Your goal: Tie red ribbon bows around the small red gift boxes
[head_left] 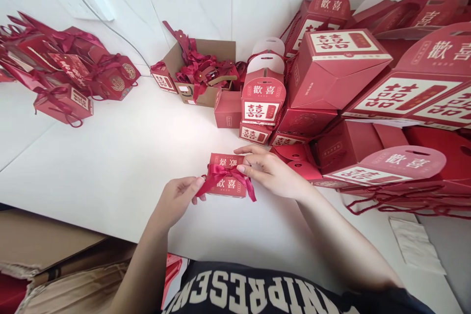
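Observation:
A small red gift box (pixel 225 189) with white characters lies on the white table in front of me. Around it runs a dark red satin ribbon (pixel 222 171), tied in a bow on top. My left hand (pixel 180 198) pinches the ribbon at the box's left side between thumb and fingers. At the upper right of the bow, my right hand (pixel 263 169) has its thumb and a bent finger closed on the ribbon, while another finger reaches out over the box's far edge.
An open cardboard box (pixel 202 98) full of red ribbons stands against the tiled wall. Stacked red boxes (pixel 340 76) fill the right side. Ribboned boxes (pixel 64 103) are piled at the far left, below a socket with a cable. White paper (pixel 417 245) lies at the right.

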Demonstrator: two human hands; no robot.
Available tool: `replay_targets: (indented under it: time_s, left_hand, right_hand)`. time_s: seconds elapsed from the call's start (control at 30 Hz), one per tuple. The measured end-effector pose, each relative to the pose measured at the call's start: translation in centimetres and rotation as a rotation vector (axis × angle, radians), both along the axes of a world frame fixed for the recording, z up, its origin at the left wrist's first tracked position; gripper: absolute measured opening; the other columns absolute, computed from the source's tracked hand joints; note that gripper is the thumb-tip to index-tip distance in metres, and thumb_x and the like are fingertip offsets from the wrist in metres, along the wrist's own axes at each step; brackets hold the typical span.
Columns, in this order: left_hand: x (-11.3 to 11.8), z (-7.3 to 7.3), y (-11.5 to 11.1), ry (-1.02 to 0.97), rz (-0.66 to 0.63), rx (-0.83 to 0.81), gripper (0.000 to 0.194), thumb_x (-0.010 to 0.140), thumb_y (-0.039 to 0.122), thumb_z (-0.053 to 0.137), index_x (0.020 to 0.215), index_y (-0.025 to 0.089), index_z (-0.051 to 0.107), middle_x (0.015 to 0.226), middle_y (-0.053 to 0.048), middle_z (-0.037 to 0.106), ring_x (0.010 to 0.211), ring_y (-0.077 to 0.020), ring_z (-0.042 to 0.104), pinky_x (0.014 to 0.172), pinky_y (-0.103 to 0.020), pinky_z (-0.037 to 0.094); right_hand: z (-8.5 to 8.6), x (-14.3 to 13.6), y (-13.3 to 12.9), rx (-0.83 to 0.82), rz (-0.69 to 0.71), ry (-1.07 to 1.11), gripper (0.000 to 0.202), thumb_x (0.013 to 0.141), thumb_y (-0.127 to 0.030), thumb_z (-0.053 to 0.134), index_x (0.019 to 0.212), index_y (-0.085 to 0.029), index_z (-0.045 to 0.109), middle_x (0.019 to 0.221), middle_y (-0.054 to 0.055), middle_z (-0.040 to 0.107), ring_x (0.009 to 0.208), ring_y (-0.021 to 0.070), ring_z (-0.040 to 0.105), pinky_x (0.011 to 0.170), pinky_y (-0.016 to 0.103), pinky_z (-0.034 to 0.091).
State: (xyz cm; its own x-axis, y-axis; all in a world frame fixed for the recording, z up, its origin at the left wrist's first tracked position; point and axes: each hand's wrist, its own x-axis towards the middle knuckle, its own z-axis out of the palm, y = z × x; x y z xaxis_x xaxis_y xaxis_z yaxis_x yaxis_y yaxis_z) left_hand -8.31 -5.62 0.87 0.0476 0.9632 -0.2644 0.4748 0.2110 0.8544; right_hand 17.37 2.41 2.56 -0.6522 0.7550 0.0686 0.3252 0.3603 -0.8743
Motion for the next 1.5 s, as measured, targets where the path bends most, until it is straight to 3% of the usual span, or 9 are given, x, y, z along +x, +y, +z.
replay_targets:
  time_s: [0.2,0.5,0.73,0.83,0.97,1.13,1.27,1.4,1.5]
  left_hand:
    - [0.0,-0.3,0.1,-0.159,-0.062,-0.084,0.036,0.087,0.045,0.062,0.064,0.018,0.064,0.068,-0.003,0.071,0.068,-0.0153,0.062,0.06,-0.024,0.047]
    - [-1.3,-1.3,0.8,-0.202,-0.072,-0.07,0.033,0.086,0.039,0.066,0.064,0.015,0.057,0.075,-0.005,0.073,0.081,-0.0189,0.068,0.074,-0.027,0.049]
    - [-1.8,-1.7,0.9,-0.157,-0.142,-0.069,0.033,0.086,0.039,0.064,0.064,0.015,0.057,0.072,-0.006,0.069,0.086,-0.0227,0.068,0.069,-0.027,0.046]
    - [-2.1,-0.8,1.3,-0.085,-0.278,-0.166,0.036,0.088,0.043,0.06,0.065,0.015,0.058,0.076,-0.006,0.069,0.084,-0.0208,0.066,0.069,-0.027,0.044]
    - [-2.8,1.7,2.4,0.115,-0.51,-0.26,0.032,0.085,0.048,0.062,0.078,0.016,0.061,0.075,-0.001,0.062,0.066,-0.0127,0.053,0.06,-0.024,0.038]
    - [-2.2,4.5,3.8,0.184,-0.337,-0.007,0.029,0.089,0.046,0.057,0.106,0.022,0.054,0.079,0.003,0.048,0.07,-0.0111,0.045,0.063,-0.022,0.037]
    - [-0.2,4.7,4.4,0.182,-0.355,0.043,0.032,0.082,0.044,0.068,0.101,0.022,0.056,0.07,0.006,0.036,0.063,-0.0096,0.036,0.059,-0.022,0.031]
    - [0.7,3.9,4.9,0.119,-0.412,-0.003,0.025,0.083,0.042,0.067,0.087,0.018,0.062,0.061,0.007,0.028,0.056,-0.0081,0.029,0.054,-0.021,0.027]
    - [0.4,3.3,6.0,-0.016,-0.477,-0.053,0.028,0.085,0.042,0.064,0.08,0.015,0.065,0.057,0.006,0.04,0.053,-0.0074,0.035,0.052,-0.021,0.03]
  right_hand:
    - [-0.4,0.0,0.2,-0.098,-0.05,0.041,0.042,0.097,-0.041,0.051,0.063,-0.017,0.06,0.121,0.008,0.061,0.116,0.02,0.059,0.101,0.033,0.042]
    - [-0.1,0.1,0.4,-0.164,-0.021,-0.012,0.038,0.097,-0.043,0.049,0.072,-0.018,0.064,0.111,0.005,0.064,0.087,0.0156,0.065,0.08,0.029,0.049]
    - [-0.1,-0.2,0.3,-0.074,-0.053,-0.107,0.043,0.098,-0.04,0.049,0.064,-0.017,0.061,0.099,0.005,0.065,0.088,0.016,0.063,0.088,0.031,0.045]
    - [-0.2,-0.3,0.3,-0.06,-0.064,-0.076,0.042,0.099,-0.041,0.046,0.068,-0.018,0.062,0.098,0.005,0.065,0.091,0.0167,0.062,0.088,0.03,0.044]
    - [-0.1,-0.3,0.3,-0.016,-0.069,0.021,0.041,0.101,-0.041,0.042,0.072,-0.018,0.06,0.103,0.006,0.064,0.101,0.0176,0.06,0.094,0.03,0.042]
    - [0.4,0.0,0.2,0.057,-0.131,-0.01,0.031,0.103,-0.037,0.036,0.092,-0.019,0.059,0.103,0.006,0.061,0.102,0.0186,0.056,0.093,0.032,0.041]
    - [0.8,0.2,-0.2,0.11,-0.155,-0.09,0.025,0.103,-0.033,0.035,0.099,-0.02,0.056,0.104,0.005,0.06,0.1,0.0176,0.056,0.089,0.03,0.042]
    - [1.8,0.6,-1.2,0.245,-0.271,-0.401,0.017,0.099,-0.028,0.043,0.09,-0.019,0.054,0.089,0.004,0.062,0.076,0.0176,0.058,0.065,0.028,0.039]
    - [2.5,0.4,-2.5,0.439,-0.194,-0.505,0.018,0.098,-0.028,0.049,0.084,-0.019,0.056,0.077,0.003,0.061,0.068,0.0176,0.055,0.059,0.029,0.033]
